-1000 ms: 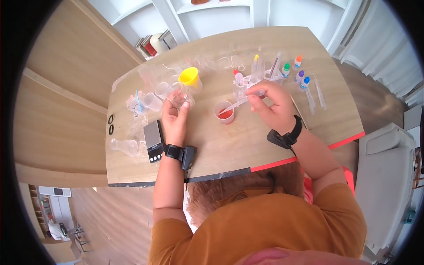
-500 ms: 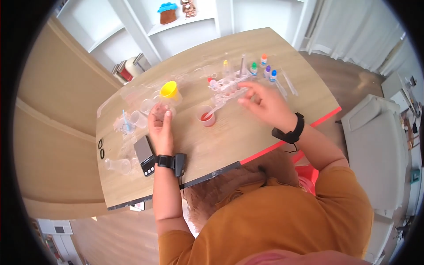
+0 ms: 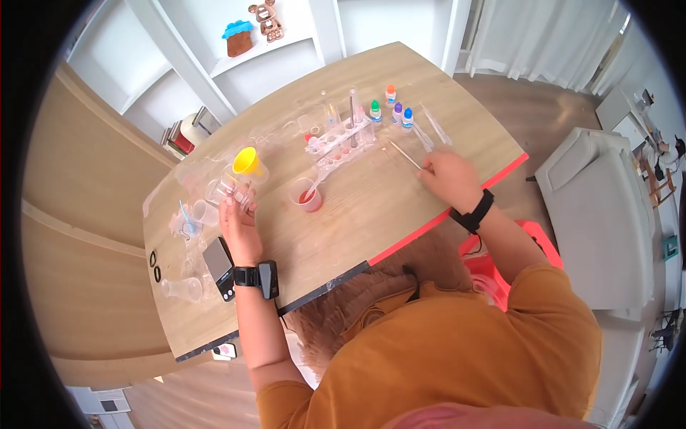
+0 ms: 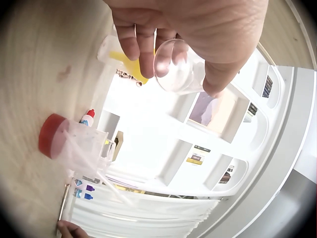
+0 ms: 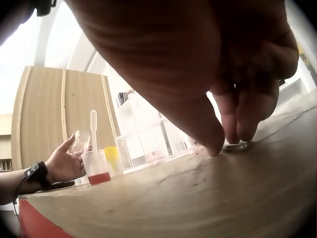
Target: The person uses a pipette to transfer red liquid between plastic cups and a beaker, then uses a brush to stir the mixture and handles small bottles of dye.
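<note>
My left hand [image 3: 241, 225] holds a small clear cup [image 4: 173, 69] between thumb and fingers, its round mouth facing the wrist camera. On the table to its right stands a translucent cup [image 3: 307, 199] with red liquid [image 5: 99, 178] in the bottom. A plastic dropper [image 5: 94, 130] leans in that cup, bulb end up. Right of the test tube rack [image 3: 343, 143], my right hand [image 3: 451, 179] pinches one end of a thin rod [image 3: 406, 154] low at the tabletop. Its thumb and fingertips meet at the rod in the right wrist view.
Dye bottles [image 3: 397, 111] and clear droppers [image 3: 434, 127] lie beyond the right hand. A yellow funnel-like cup [image 3: 247, 161] stands behind the left hand. Clear cups, a black digital scale [image 3: 219, 264] and a conical flask [image 3: 184, 288] occupy the left side.
My right hand has let go of the dropper, now resting in the red-liquid cup, and moved right to the thin rod. The left hand keeps the clear cup and turns slightly. The head view has shifted.
</note>
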